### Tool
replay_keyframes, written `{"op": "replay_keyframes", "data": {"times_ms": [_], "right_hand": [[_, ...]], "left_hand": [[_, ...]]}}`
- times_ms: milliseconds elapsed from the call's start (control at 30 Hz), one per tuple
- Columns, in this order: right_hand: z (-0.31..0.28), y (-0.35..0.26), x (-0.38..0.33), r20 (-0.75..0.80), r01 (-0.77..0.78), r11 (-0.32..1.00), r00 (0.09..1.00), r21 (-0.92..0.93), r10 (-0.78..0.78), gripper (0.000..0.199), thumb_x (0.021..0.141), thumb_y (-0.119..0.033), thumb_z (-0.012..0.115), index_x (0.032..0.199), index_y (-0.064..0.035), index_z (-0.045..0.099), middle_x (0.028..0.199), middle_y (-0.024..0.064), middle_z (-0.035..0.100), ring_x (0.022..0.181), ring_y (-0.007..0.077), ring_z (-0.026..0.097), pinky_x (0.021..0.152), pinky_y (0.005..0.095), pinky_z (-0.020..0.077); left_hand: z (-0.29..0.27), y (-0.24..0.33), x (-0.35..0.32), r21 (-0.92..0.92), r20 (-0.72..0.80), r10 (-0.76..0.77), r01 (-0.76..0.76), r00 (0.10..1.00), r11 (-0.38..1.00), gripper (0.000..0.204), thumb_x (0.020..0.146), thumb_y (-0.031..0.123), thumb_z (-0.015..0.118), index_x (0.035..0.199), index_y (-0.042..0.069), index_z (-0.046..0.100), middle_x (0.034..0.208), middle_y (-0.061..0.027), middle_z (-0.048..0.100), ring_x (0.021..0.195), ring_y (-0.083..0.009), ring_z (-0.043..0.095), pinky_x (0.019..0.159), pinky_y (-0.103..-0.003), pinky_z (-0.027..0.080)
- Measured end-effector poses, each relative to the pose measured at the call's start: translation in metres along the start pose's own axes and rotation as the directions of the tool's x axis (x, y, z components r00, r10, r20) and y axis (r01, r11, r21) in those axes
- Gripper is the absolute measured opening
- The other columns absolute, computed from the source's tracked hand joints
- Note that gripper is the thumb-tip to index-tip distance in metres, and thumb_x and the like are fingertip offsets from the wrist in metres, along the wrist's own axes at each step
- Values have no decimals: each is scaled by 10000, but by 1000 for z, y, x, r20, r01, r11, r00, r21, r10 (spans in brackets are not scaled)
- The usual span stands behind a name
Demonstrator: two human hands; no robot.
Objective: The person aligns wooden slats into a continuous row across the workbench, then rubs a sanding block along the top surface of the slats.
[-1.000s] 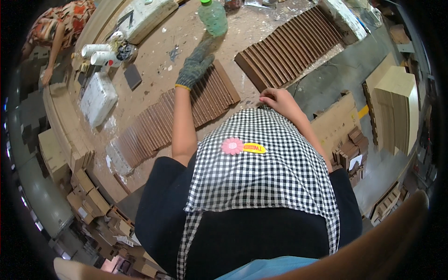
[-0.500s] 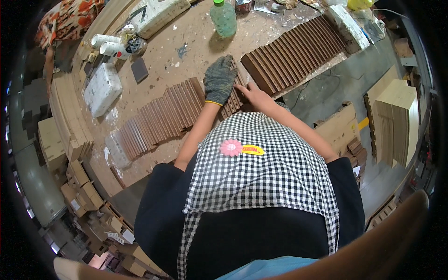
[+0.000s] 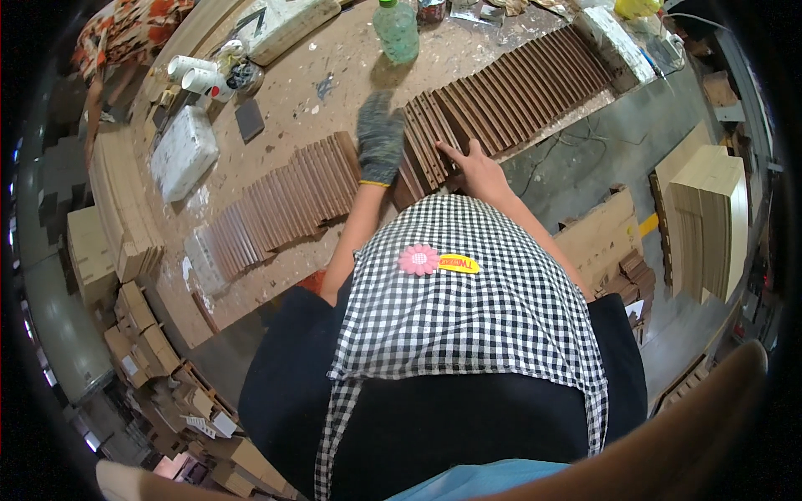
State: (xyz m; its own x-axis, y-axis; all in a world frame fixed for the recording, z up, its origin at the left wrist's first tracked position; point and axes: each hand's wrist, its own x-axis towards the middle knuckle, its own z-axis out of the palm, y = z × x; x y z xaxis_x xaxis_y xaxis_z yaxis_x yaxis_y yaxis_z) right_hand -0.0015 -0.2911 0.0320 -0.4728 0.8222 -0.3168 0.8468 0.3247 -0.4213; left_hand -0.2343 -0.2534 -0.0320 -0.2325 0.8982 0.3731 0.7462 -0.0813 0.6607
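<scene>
Slim brown grooved strips stand packed side by side in a long right-hand row [image 3: 522, 92] on the workbench. A shorter, uneven left-hand row [image 3: 288, 200] of similar strips stands across from it. My left hand [image 3: 380, 142], in a grey knit glove with a yellow cuff edge, is between the two rows, blurred by motion, its fingers unclear. My bare right hand [image 3: 480, 174] rests at the near end of the right-hand row, two fingers apart and reaching over the strips. A few strips [image 3: 428, 138] at that row's left end lie between my hands.
A green-capped bottle [image 3: 396, 33] stands behind the rows. White blocks [image 3: 184, 154] and white cups [image 3: 200, 77] sit at the bench's left. Another white block [image 3: 616, 46] borders the right-hand row's far end. Stacked boards [image 3: 710, 217] stand right. Another person's patterned clothing [image 3: 125, 33] shows far left.
The strips between my hands have shifted right, against the right-hand row. My right hand has moved right with them; my gloved left hand has moved slightly left.
</scene>
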Motion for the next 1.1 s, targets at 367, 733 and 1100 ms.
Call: {"op": "replay_keyframes", "data": {"times_ms": [367, 733, 1100], "right_hand": [[54, -21, -50, -292, 39, 997, 956, 73, -16, 627, 901, -230, 721, 1458, -150, 446, 1082, 174, 520, 861, 383, 634, 718, 465, 532], [80, -15, -69, -255, 94, 985, 965, 147, -54, 466, 938, -203, 679, 1376, -128, 539, 1075, 149, 573, 870, 363, 631, 758, 454, 518], [63, -3, -104, -277, 125, 987, 956, 103, -92, 465, 930, -209, 684, 1368, -129, 551, 1072, 147, 600, 863, 369, 647, 733, 457, 536]], "left_hand": [[-94, -10, -130, 317, 371, 44, -171, 928, 933, 657, 867, 411, 714, 1414, 86, 551, 1548, -206, 406, 1469, -403, 295, 1231, -543, 152], [-58, -3, -175, 356, 593, -77, -175, 801, 918, 655, 873, 472, 708, 1430, 156, 571, 1603, -197, 312, 1478, -503, 202, 1186, -572, 285], [-65, 10, -182, 363, 515, -196, -5, 835, 932, 511, 954, 170, 591, 1459, 140, 518, 1640, -239, 200, 1443, -519, 298, 1147, -555, 375]]}}
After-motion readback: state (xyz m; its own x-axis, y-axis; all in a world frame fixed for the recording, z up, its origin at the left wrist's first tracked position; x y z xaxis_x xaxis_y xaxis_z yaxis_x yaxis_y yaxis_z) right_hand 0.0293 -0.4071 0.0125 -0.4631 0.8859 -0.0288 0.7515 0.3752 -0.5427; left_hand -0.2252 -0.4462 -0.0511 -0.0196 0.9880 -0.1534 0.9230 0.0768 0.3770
